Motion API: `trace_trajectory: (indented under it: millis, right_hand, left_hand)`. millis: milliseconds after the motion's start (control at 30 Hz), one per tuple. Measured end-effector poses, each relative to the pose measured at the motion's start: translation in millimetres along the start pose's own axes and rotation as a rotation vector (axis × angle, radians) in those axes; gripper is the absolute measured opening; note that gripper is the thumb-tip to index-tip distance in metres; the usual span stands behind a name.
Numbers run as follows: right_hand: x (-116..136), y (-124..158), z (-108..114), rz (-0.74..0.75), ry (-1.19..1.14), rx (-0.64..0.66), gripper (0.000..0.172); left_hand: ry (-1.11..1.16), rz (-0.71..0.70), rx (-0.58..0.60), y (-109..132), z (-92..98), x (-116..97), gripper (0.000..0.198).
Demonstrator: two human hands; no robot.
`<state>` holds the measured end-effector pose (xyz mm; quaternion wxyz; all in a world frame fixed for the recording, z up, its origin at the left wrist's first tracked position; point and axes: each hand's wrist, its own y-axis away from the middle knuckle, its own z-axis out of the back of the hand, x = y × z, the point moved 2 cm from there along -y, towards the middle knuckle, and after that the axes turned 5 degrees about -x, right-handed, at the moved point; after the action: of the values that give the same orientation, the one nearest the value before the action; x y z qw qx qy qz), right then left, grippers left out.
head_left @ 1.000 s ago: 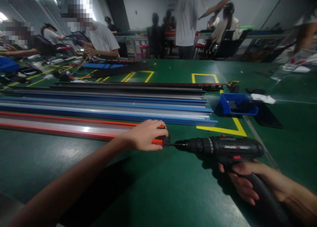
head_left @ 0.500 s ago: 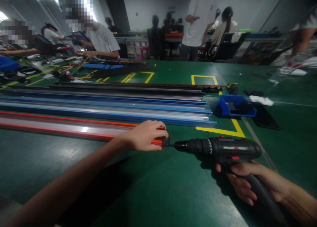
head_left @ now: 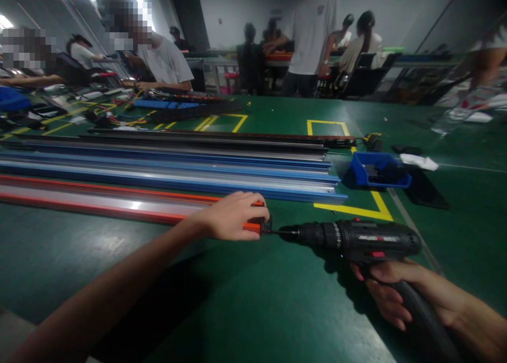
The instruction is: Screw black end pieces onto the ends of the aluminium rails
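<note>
1. Head view: the green table (head_left: 245, 305) fills most of the scene, as it did half a second ago.
2. Blue rails (head_left: 170, 170) lie lengthwise across it, side by side, unmoved.
3. Black rails (head_left: 206, 144) lie just beyond them, also unmoved.
4. The orange rail (head_left: 119, 202) is nearest the person, flat on the table, running from the left edge to under the left hand; its place is unchanged.
5. A standing person (head_left: 315, 33) in the background shows the clearest change: one arm, bent in front of the body half a second ago, now reaches out and down towards the left of the scene.
6. The drill (head_left: 376, 239) points left, level with the rail's end, in almost the same place as before.
7. The right hand (head_left: 398, 273) is still wrapped round the drill's handle.
8. The left hand (head_left: 237, 217) still grips the orange rail's end from above, fingers curled over it.
9. A blue box (head_left: 358, 170) with dark parts inside sits beyond the drill, unmoved.
10. The dark end piece (head_left: 269, 225) remains at the rail's tip, beside the left fingers.
11. The thin bit (head_left: 283, 232) still reaches to the end piece.
</note>
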<state>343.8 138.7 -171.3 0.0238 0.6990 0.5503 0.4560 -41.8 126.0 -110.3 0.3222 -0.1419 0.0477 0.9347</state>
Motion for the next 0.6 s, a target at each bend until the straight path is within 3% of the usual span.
trace_trajectory:
  millis: [600]
  right_hand:
    - [-2.9, 0.5, 4.2, 0.010, 0.022, -0.046, 0.022]
  left_hand:
    - [-0.004, -0.015, -0.016, 0.4, -0.5, 0.4, 0.028]
